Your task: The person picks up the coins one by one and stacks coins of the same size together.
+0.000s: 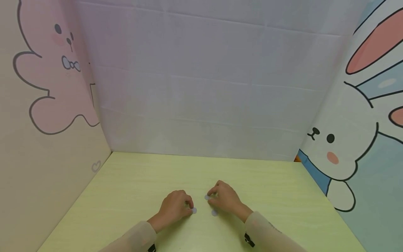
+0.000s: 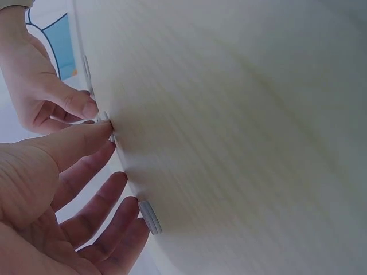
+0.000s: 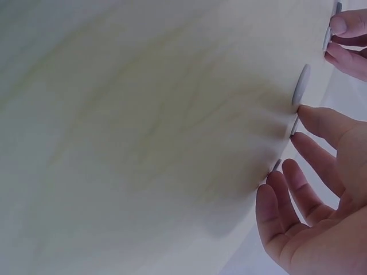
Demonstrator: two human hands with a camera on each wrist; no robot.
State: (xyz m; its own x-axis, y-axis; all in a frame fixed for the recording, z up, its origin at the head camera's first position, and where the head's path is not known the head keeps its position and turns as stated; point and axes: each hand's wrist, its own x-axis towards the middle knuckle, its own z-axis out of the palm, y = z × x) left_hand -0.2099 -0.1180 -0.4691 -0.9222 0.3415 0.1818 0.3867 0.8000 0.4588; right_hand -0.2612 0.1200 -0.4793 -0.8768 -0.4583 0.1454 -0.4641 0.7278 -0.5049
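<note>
From where I stand, the person's left hand [image 1: 174,206] pinches a small, flat, round grey disc [image 1: 194,210] with its fingertips, and the right hand [image 1: 226,198] pinches a second grey disc [image 1: 206,197] a little farther out. A third grey disc [image 1: 214,212], round with no long axis, lies just beside the right hand on the person's side, nearer it than the left. By the left hand's outer fingers sits a thicker grey piece [image 2: 150,217], perhaps stacked discs. Beneath spreads a pale yellow-green tabletop [image 1: 141,171].
</note>
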